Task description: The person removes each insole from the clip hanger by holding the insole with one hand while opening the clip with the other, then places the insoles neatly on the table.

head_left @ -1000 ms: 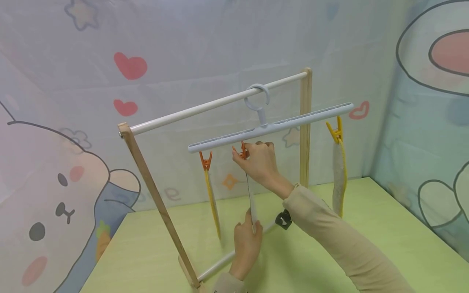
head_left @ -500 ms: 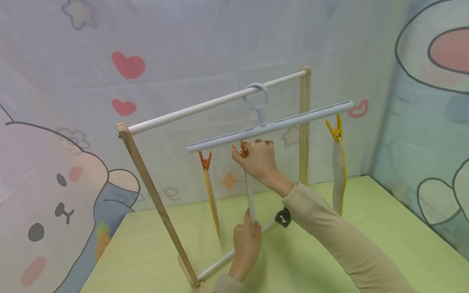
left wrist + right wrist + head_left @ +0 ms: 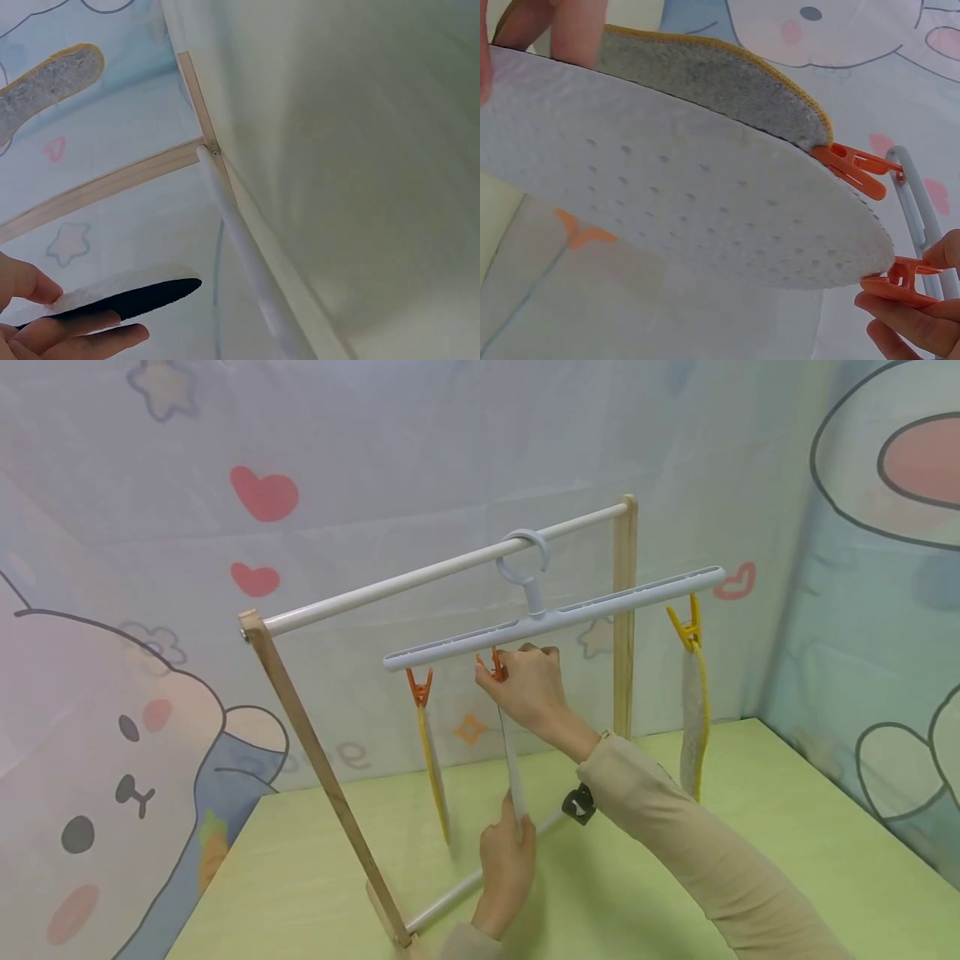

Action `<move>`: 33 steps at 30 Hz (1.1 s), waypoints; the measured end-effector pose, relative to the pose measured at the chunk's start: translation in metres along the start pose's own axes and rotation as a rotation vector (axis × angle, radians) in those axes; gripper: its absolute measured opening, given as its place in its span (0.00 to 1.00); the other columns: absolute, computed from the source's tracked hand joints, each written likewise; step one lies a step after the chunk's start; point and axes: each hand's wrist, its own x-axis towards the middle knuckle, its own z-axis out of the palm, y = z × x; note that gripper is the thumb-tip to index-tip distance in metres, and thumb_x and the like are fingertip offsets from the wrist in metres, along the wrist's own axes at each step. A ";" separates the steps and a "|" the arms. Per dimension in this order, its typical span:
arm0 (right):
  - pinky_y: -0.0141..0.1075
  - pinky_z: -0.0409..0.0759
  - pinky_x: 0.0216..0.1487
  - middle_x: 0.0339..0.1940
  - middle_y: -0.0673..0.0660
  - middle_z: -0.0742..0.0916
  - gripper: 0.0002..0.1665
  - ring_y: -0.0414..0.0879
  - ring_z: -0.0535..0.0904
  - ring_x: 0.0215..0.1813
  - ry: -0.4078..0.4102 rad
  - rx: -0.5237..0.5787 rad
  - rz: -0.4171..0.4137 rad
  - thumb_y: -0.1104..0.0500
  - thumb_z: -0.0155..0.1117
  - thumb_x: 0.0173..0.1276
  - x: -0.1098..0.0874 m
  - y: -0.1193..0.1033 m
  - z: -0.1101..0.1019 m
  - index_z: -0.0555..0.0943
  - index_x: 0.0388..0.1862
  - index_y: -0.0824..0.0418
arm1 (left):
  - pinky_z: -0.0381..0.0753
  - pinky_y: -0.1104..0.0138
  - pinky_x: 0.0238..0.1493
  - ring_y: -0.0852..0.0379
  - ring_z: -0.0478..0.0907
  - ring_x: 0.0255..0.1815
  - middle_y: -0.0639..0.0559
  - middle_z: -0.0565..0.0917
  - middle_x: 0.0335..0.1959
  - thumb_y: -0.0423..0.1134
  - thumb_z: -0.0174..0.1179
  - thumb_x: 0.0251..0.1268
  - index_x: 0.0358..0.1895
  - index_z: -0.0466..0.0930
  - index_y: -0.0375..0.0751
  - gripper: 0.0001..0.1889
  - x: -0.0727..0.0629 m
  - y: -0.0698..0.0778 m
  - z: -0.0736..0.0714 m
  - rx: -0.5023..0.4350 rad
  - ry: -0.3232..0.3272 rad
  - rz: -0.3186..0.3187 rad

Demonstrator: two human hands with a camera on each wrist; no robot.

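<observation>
My right hand (image 3: 534,685) pinches an orange clothespin (image 3: 497,667) just below the grey hanger (image 3: 540,625). In the right wrist view this clothespin is at the end of a white dotted insole (image 3: 682,187). Lower down, my left hand (image 3: 507,857) holds the other end of that insole between thumb and fingers; the left wrist view shows its black underside (image 3: 154,296). Left of it, a second orange clothespin (image 3: 421,691) grips a grey insole with yellow edging (image 3: 435,777). On the right, a yellow clothespin (image 3: 688,625) holds a similar insole (image 3: 693,727).
The hanger hooks over the white top rod (image 3: 420,579) of a rack with wooden legs (image 3: 322,768). A white lower rod (image 3: 255,255) runs near the tabletop. The light green table (image 3: 285,877) meets a cartoon-printed backdrop (image 3: 375,460). A small black object (image 3: 579,805) shows beneath the right forearm.
My left hand and the insole's lower end have turned slightly, so more of the white face shows in the head view. My right hand keeps its grip on the clothespin.
</observation>
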 end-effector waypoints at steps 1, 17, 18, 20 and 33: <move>0.48 0.69 0.39 0.07 0.49 0.77 0.23 0.47 0.76 0.24 -0.001 0.000 -0.001 0.49 0.53 0.60 0.000 0.000 0.000 0.72 0.08 0.56 | 0.60 0.74 0.13 0.63 0.61 0.10 0.50 0.71 0.09 0.34 0.53 0.59 0.54 0.69 0.33 0.19 -0.001 0.000 0.000 -0.004 -0.008 -0.006; 0.48 0.69 0.37 0.07 0.48 0.78 0.22 0.47 0.77 0.25 0.037 -0.011 -0.016 0.49 0.53 0.59 0.000 -0.001 -0.001 0.73 0.07 0.55 | 0.56 0.79 0.08 0.67 0.57 0.07 0.50 0.71 0.10 0.32 0.52 0.59 0.55 0.67 0.33 0.20 -0.003 -0.004 -0.001 -0.087 -0.031 -0.057; 0.48 0.69 0.37 0.07 0.48 0.78 0.22 0.47 0.77 0.25 0.038 -0.011 -0.016 0.49 0.53 0.59 0.000 -0.001 0.000 0.73 0.07 0.55 | 0.56 0.79 0.08 0.67 0.57 0.07 0.50 0.71 0.10 0.32 0.52 0.59 0.55 0.67 0.33 0.19 -0.003 -0.004 -0.001 -0.081 -0.026 -0.056; 0.47 0.69 0.37 0.07 0.48 0.78 0.22 0.47 0.77 0.24 0.041 -0.010 -0.017 0.49 0.53 0.59 0.000 -0.001 0.000 0.73 0.08 0.55 | 0.56 0.79 0.08 0.68 0.56 0.07 0.50 0.71 0.09 0.32 0.52 0.59 0.54 0.68 0.33 0.19 -0.002 -0.005 -0.002 -0.080 -0.017 -0.046; 0.49 0.68 0.42 0.11 0.50 0.81 0.21 0.48 0.77 0.27 -0.046 0.012 0.016 0.47 0.54 0.59 -0.001 0.000 -0.002 0.77 0.13 0.57 | 0.54 0.81 0.08 0.70 0.54 0.06 0.54 0.68 0.08 0.31 0.52 0.59 0.52 0.68 0.32 0.17 -0.002 -0.005 -0.007 -0.062 -0.001 -0.010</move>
